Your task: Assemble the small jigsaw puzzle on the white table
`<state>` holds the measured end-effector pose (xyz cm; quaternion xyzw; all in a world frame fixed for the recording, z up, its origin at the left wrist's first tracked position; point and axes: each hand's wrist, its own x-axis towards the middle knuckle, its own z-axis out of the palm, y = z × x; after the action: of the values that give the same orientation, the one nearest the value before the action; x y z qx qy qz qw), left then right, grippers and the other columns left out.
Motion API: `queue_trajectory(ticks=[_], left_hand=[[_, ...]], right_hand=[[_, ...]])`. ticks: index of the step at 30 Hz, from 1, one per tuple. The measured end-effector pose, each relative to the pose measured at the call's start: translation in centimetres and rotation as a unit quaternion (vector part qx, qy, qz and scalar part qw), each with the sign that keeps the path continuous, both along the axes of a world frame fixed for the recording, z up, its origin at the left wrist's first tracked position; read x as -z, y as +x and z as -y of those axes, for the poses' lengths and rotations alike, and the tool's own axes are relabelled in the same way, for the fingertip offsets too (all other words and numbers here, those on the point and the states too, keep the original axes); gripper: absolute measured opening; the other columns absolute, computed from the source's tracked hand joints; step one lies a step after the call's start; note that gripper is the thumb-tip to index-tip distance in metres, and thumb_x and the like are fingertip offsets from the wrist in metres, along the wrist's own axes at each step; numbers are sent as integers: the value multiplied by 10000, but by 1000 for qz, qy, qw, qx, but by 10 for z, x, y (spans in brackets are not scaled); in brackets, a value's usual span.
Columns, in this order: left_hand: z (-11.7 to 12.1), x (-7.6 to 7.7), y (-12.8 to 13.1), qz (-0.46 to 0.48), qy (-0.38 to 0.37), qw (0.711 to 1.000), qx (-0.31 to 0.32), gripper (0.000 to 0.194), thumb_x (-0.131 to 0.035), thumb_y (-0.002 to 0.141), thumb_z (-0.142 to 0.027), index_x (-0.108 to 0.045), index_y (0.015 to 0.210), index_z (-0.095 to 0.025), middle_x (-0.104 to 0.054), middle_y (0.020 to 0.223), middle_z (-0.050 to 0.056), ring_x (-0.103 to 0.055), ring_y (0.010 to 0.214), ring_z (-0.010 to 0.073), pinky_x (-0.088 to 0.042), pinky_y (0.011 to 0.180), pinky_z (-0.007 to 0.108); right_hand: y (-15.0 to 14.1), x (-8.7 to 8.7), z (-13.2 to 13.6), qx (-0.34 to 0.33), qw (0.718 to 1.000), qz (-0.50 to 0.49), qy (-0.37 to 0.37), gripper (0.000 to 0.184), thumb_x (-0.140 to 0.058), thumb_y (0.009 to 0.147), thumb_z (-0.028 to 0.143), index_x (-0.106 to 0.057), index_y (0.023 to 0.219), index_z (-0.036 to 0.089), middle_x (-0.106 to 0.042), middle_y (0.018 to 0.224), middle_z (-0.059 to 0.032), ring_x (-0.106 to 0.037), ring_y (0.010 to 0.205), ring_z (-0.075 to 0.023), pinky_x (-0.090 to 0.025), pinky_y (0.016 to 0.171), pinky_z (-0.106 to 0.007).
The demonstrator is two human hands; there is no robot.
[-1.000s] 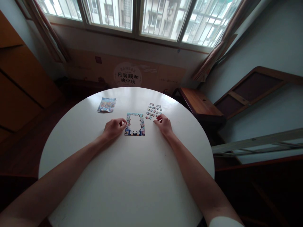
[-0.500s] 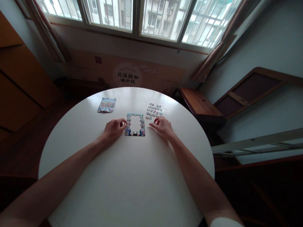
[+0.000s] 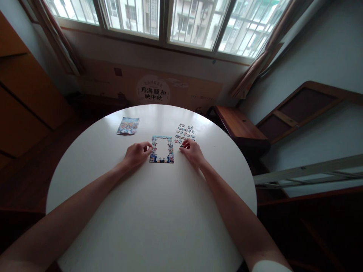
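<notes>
A partly assembled jigsaw puzzle lies flat on the round white table, its border joined around an open middle. At its left edge my left hand rests with curled fingers, thumb and fingertip closed on the border. To the right of the puzzle my right hand pinches a small dark puzzle piece between thumb and fingers, just above the table. Loose puzzle pieces lie in rough rows beyond my right hand.
A colourful picture sheet or packet lies at the back left of the white table. Past the table's right edge stands a wooden bench or stool. A barred window and a printed board are behind the table.
My right hand has closed on a puzzle piece and lifted it slightly, turning its edge toward me. My left hand and the puzzle have stayed in place.
</notes>
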<state>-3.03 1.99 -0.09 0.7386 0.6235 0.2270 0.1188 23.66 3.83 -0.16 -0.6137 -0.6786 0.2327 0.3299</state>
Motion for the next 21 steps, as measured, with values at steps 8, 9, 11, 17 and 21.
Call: queue_trajectory(ticks=[8, 9, 11, 17, 21], left_hand=[[1, 1, 0, 5, 3, 1000, 1, 246, -513, 818, -383, -713, 895, -262, -680, 701, -21, -605, 644, 154, -342, 578, 257], [1, 1, 0, 5, 4, 1000, 2, 247, -513, 820, -386, -713, 896, -262, -680, 698, -21, -605, 642, 154, -341, 577, 256], [1, 1, 0, 3, 6, 1000, 3, 252, -513, 824, -396, -714, 898, -262, -680, 695, -19, -604, 637, 155, -340, 575, 256], [0, 1, 0, 1, 11, 1000, 6, 266, -508, 834, -411, -715, 907, -261, -687, 697, -17, -604, 625, 151, -348, 575, 250], [0, 3, 0, -8, 13, 1000, 4, 265, -507, 834, -413, -711, 907, -260, -691, 702, -14, -605, 623, 153, -352, 576, 249]], right_hand=[[-42, 2, 18, -170, 974, -100, 111, 57, -650, 817, 224, -692, 838, 192, -691, 779, -16, -615, 700, -128, -471, 698, -260], [-46, 2, 21, -182, 972, -95, 117, 59, -649, 825, 214, -701, 842, 194, -699, 788, -19, -620, 708, -130, -471, 704, -260], [-51, 4, 24, -199, 968, -81, 128, 66, -651, 833, 195, -715, 850, 197, -710, 796, -25, -626, 727, -135, -469, 716, -264], [-53, 12, 24, -225, 962, -42, 151, 74, -671, 832, 173, -736, 860, 197, -718, 797, -40, -606, 733, -146, -457, 722, -279], [-52, 14, 24, -234, 960, -28, 148, 81, -672, 830, 169, -737, 860, 208, -724, 820, -36, -581, 773, -159, -457, 721, -279]])
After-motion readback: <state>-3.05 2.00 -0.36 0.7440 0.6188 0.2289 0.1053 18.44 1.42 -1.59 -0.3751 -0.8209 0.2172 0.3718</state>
